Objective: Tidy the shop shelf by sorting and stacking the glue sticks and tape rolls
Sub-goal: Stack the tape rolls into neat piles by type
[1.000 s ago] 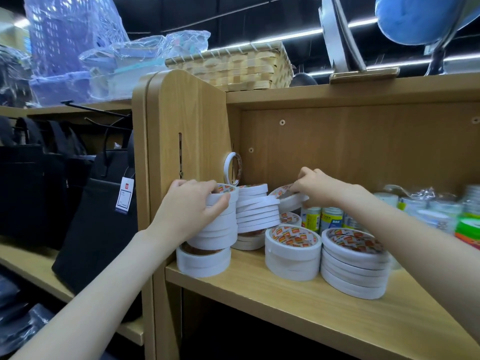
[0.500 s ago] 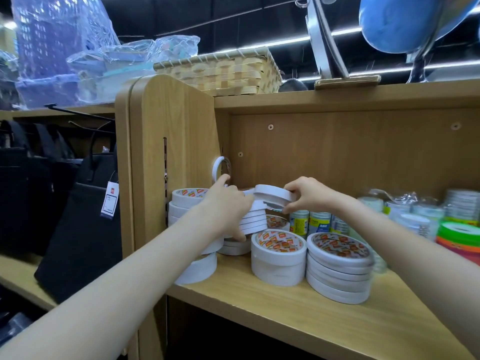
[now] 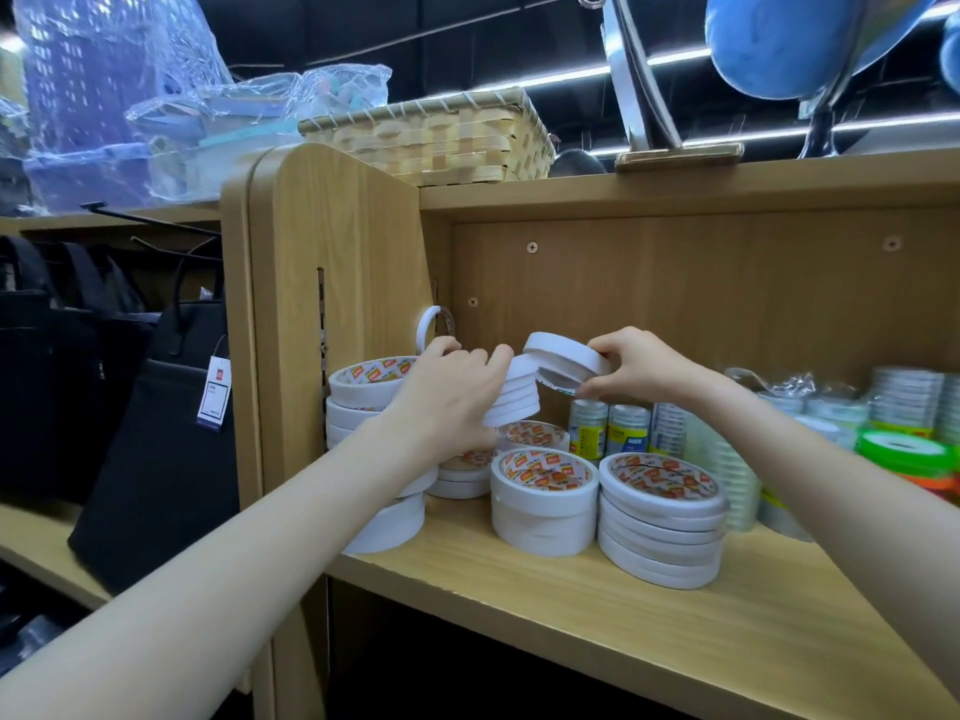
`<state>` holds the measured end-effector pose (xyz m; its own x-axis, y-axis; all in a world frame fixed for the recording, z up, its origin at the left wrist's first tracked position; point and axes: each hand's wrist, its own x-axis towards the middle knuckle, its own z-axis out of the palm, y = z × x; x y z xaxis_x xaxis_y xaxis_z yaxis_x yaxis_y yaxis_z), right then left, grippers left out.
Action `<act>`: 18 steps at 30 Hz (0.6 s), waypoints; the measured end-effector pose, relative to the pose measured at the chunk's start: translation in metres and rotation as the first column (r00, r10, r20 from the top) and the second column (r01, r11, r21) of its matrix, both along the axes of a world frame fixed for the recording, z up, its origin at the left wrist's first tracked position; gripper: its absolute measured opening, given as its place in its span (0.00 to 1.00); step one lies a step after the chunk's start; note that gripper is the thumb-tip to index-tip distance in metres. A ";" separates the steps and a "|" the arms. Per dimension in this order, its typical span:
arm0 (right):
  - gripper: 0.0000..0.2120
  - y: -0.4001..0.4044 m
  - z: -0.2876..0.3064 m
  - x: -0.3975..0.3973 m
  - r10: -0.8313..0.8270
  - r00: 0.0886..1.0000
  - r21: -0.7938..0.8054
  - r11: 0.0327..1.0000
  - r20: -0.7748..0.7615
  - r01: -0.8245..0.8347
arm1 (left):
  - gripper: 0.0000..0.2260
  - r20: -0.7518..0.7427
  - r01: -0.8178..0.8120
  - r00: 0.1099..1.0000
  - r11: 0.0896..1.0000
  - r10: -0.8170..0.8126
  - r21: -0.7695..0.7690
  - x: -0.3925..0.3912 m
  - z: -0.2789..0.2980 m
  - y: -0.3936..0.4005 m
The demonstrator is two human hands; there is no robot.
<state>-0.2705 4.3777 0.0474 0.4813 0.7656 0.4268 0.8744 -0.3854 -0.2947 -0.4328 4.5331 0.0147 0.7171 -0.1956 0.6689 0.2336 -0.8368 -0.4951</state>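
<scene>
The right hand (image 3: 631, 374) pinches a flat white tape roll (image 3: 566, 360) by its rim, thumb below and fingers curled over the top, holding it tilted in the air above the wooden shelf (image 3: 649, 605). The left hand (image 3: 447, 394) curls around a short leaning stack of thin white rolls (image 3: 514, 400), thumb against the stack's upper edge and fingers wrapped behind it; the raised roll's low edge hangs just over that stack, and whether they touch is hard to tell.

On the pale, grained shelf board stand several round stacks of paper-white tape. At the far left, against the side panel, a tall stack (image 3: 363, 402) shows a red-and-yellow printed core label on top. Near the middle sits a stack of two broad rolls (image 3: 543, 498), and just to its right a stack of thinner rolls (image 3: 662, 522), both with the same printed labels. Behind them, farther back, upright cylindrical glue sticks (image 3: 608, 428) with yellow and blue labels stand in a row. To the far right lie glossy clear tape rolls (image 3: 906, 397) and bright green and orange rolls (image 3: 901, 454).

One thin roll (image 3: 431, 330) hangs upright in the back left corner. On top of the shelf unit rests a woven basket (image 3: 431, 135), and left of it black fabric bags (image 3: 150, 423) hang with a paper tag.
</scene>
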 end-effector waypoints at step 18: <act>0.06 -0.002 0.013 -0.010 -0.002 0.994 -0.101 0.995 0.107 0.013 | 0.32 -0.136 0.312 0.940 0.949 -0.314 -0.039 -0.037 -0.025 0.007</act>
<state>-0.2809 4.3755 0.0606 0.4431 0.8042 0.3961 0.8957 -0.4155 -0.1585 -0.4696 4.5396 -0.0102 0.7077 -0.4147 0.5720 -0.1115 -0.8650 -0.4892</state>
